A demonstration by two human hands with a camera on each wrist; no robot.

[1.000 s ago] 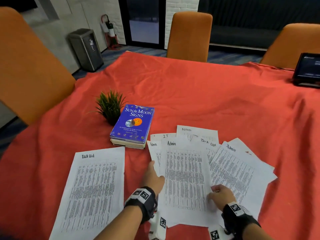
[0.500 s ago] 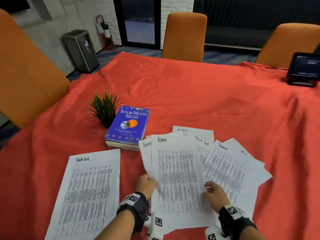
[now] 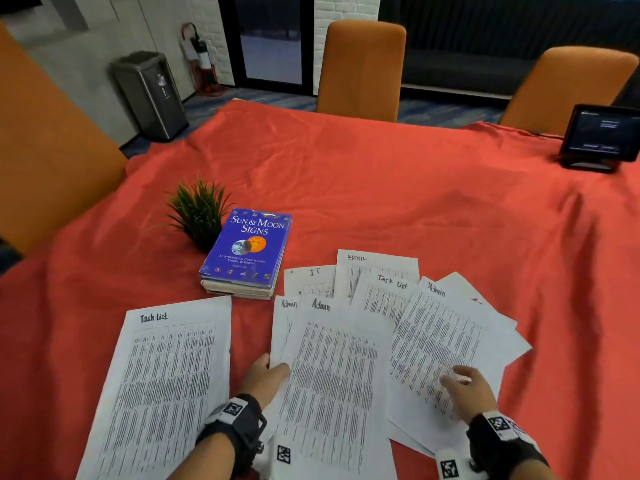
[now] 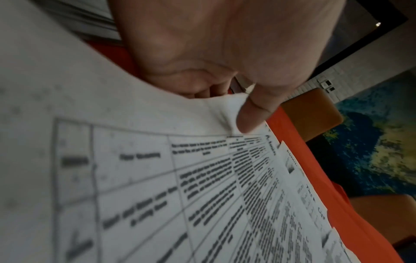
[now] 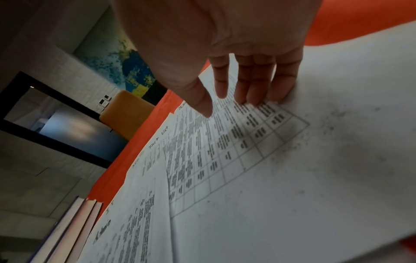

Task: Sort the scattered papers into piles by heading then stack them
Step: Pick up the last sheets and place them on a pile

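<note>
A lone "Task List" sheet (image 3: 162, 382) lies at the left on the red cloth. Right of it, several printed sheets fan out: two "Admin" sheets (image 3: 332, 382) in front, an "IT" sheet (image 3: 310, 280), an "ADMIN" sheet (image 3: 377, 263), a "Task List" sheet (image 3: 384, 296) and a tilted "Admin" sheet (image 3: 436, 344). My left hand (image 3: 266, 375) pinches the left edge of the front Admin sheets (image 4: 157, 178), thumb on top and fingers underneath. My right hand (image 3: 464, 386) lies on the tilted Admin sheet (image 5: 292, 160) with straight fingers (image 5: 258, 85) touching the paper.
A blue book (image 3: 247, 251) tops a small stack beside a little green plant (image 3: 199, 211), just behind the papers. A dark tablet on a stand (image 3: 601, 136) sits at the far right. Orange chairs (image 3: 360, 69) surround the red-covered table (image 3: 381, 188).
My right hand left the front Admin sheet and moved right onto the tilted Admin sheet. The left hand now pinches the front sheets' left edge, and the IT heading shows again.
</note>
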